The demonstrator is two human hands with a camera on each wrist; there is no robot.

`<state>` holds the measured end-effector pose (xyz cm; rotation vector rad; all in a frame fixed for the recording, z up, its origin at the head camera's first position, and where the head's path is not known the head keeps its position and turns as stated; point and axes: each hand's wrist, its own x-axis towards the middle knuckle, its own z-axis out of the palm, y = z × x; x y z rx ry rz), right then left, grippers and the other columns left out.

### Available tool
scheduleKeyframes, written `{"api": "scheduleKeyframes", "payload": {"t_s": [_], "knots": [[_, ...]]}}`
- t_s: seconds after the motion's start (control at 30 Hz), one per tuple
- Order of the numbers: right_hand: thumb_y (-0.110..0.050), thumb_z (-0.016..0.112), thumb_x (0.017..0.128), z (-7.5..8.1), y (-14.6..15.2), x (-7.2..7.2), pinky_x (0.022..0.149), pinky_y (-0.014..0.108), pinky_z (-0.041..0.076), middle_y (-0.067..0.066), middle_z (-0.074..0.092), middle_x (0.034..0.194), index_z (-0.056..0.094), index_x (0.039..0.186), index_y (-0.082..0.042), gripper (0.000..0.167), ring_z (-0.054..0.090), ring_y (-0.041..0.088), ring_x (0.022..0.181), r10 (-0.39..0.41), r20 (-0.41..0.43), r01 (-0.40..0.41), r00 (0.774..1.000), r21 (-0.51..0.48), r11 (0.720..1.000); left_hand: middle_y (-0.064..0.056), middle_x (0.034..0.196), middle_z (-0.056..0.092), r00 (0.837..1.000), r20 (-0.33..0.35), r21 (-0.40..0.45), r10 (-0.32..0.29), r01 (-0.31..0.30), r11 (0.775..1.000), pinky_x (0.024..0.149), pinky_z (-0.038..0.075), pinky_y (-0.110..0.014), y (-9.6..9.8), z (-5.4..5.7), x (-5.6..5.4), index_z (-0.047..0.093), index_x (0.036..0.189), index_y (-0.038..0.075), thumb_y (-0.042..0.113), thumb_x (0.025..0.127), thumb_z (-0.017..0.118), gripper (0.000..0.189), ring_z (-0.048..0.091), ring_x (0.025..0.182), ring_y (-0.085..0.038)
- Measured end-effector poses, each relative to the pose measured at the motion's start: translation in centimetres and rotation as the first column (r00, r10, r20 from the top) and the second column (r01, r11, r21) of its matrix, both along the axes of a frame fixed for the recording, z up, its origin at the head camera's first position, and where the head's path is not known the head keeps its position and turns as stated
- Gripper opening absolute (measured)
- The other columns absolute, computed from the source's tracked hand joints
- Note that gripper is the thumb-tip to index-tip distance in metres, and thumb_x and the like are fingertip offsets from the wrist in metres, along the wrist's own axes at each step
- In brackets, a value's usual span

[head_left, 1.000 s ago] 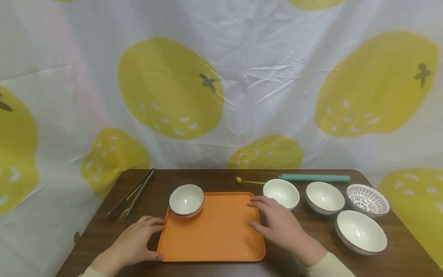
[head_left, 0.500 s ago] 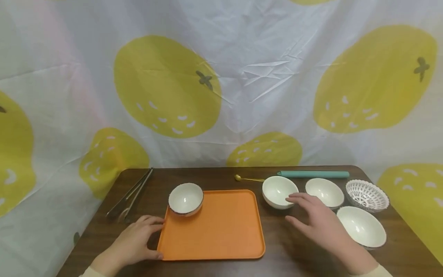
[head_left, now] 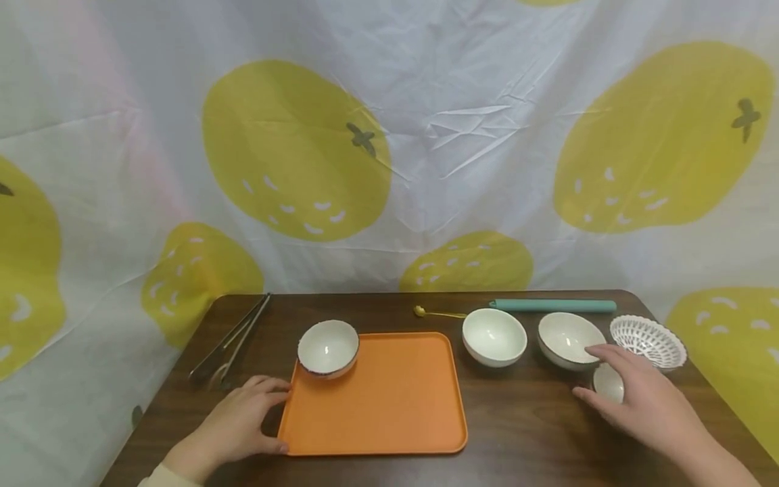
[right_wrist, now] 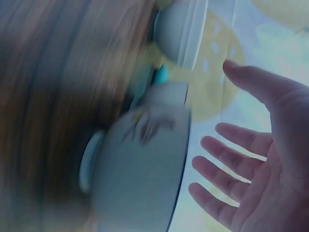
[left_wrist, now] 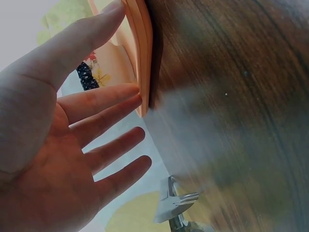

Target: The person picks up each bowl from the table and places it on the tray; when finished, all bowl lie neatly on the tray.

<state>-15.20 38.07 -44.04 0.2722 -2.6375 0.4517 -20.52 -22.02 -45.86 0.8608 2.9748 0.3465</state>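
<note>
My left hand (head_left: 240,423) rests beside the orange tray (head_left: 389,406), fingertips and thumb at its left edge. In the left wrist view the fingers (left_wrist: 108,99) are spread, two fingertips right at the tray's rim. A white bowl (head_left: 328,348) with a dark rim sits on the tray's far left corner. My right hand (head_left: 648,402) hangs over the front right white bowl (head_left: 608,383), hiding most of it. Its fingers are relaxed and apart, holding nothing. In the right wrist view a flower-painted bowl (right_wrist: 145,164) is blurred, with the open fingers (right_wrist: 227,154) beside its rim.
Two more white bowls, one (head_left: 494,337) right of the tray and another (head_left: 571,340) farther right, stand near a lattice-patterned bowl (head_left: 648,340). Behind them lie a teal stick-like object (head_left: 554,306) and a small gold spoon (head_left: 441,314). Metal tongs (head_left: 234,338) lie at the left.
My right hand has moved right from the tray's right edge, past the nearer bowls, to the front right bowl. My left hand stays at the tray's left edge.
</note>
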Motion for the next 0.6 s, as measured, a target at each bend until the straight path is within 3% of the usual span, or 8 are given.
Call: {"api": "scheduleKeyframes", "payload": {"t_s": [0.33, 0.6], "knots": [[-0.046, 0.094, 0.065, -0.5, 3.9, 1.0, 0.086, 0.068, 0.043, 0.030, 0.062, 0.126, 0.063, 0.127, 0.003, 0.084, 0.052, 0.053, 0.114, -0.072, 0.028, 0.071, 0.997, 0.026, 0.997, -0.007, 0.138, 0.064, 0.999, 0.018, -0.006, 0.031, -0.031, 0.999, 0.098, 0.051, -0.062, 0.0, 0.3, 0.0, 0.072, 0.126, 0.005, 0.052, 0.063, 0.094, 0.081, 0.055, 0.130, -0.036], [-0.045, 0.097, 0.057, -1.6, 6.2, 2.0, 0.079, 0.065, 0.044, 0.032, 0.065, 0.119, 0.065, 0.121, 0.004, 0.087, 0.057, 0.054, 0.104, -0.064, 0.045, 0.062, 0.997, 0.039, 0.997, -0.008, 0.138, 0.065, 1.000, 0.002, -0.005, 0.013, -0.013, 1.000, 0.098, 0.051, -0.062, 0.1, 0.0, 0.0, 0.072, 0.127, 0.005, 0.052, 0.064, 0.093, 0.081, 0.056, 0.129, -0.036]]}}
